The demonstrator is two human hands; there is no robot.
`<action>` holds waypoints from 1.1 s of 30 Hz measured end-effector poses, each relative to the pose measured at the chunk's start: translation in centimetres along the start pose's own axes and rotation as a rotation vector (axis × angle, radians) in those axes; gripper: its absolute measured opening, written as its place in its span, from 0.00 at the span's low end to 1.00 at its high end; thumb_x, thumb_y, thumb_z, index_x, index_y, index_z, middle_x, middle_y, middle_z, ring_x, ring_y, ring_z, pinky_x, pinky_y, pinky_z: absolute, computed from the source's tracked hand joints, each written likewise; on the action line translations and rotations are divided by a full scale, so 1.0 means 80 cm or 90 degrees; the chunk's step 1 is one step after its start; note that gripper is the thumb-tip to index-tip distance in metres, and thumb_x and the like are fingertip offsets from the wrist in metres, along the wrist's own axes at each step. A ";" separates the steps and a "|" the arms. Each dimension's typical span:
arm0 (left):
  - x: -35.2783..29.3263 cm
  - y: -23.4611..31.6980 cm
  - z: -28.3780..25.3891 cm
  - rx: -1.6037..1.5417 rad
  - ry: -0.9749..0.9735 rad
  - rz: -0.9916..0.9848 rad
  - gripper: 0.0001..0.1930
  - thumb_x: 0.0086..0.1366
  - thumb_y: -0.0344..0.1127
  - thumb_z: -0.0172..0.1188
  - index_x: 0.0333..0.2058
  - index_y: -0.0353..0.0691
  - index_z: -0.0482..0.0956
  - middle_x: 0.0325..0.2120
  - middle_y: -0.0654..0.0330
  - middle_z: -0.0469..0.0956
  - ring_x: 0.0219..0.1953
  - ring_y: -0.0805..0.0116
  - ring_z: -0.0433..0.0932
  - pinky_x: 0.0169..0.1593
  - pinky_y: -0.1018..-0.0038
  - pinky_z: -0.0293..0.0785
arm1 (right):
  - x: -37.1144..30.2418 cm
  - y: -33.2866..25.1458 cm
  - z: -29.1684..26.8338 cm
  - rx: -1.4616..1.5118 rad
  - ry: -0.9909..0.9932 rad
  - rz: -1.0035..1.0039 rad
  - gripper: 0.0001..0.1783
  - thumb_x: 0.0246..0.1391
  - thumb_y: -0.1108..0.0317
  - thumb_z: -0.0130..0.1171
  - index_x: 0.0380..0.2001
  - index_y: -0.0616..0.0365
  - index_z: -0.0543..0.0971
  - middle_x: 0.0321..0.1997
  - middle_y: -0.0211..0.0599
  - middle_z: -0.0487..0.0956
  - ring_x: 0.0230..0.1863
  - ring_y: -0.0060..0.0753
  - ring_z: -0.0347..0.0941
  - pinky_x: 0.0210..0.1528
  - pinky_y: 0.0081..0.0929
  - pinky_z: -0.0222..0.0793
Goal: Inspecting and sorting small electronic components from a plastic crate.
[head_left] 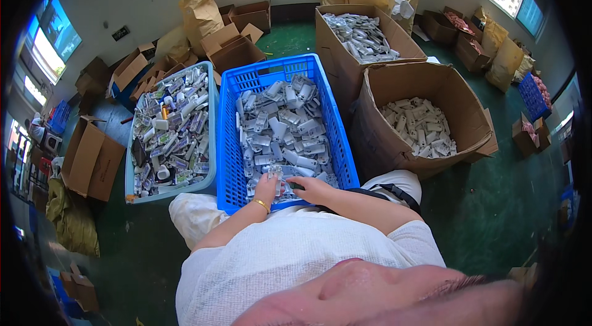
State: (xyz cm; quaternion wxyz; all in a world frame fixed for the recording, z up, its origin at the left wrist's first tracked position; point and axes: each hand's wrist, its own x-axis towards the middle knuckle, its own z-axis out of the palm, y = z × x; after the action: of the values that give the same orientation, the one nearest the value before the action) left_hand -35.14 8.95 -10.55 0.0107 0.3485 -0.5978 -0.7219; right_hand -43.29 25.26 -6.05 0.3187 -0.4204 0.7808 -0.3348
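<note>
Plastic parts [280, 132] fill a blue crate [231, 141] on green floor [493, 215]; left hand [267, 189] seemingly clenched on one, right hand [311, 189] unclear.

A glossy blue plastic crate [229, 141] is seen, filled with smooth grey plastic parts [280, 129]; at three o'clock, matt brown cardboard boxes [431, 89].

**Crates and boxes crowd the floor ahead**

The blue crate [231, 141] sits straight in front, its high lattice walls fencing a heap of white plastic parts [280, 129]; entry is from above only. The pale blue bin [213, 116] touches its left wall, leaving no gap. On the right, the open cardboard box [394, 85] stands just beside it, with a taller carton [333, 48] behind. Bare green floor [493, 215] lies open to the right, and a narrower strip to the left by the flat cardboard box [92, 159].
</note>
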 end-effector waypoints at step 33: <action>-0.006 0.001 0.006 -0.023 -0.002 -0.021 0.11 0.61 0.38 0.46 0.38 0.39 0.67 0.23 0.57 0.75 0.17 0.69 0.74 0.17 0.74 0.69 | -0.002 -0.004 -0.002 0.033 -0.009 0.024 0.23 0.49 0.62 0.52 0.51 0.45 0.68 0.42 0.44 0.74 0.43 0.41 0.70 0.44 0.30 0.64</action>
State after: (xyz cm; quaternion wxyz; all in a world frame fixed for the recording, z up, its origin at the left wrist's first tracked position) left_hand -35.08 9.53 -10.20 0.0043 0.3572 -0.5785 -0.7333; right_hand -43.21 25.31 -5.64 0.3409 -0.3995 0.7775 -0.3459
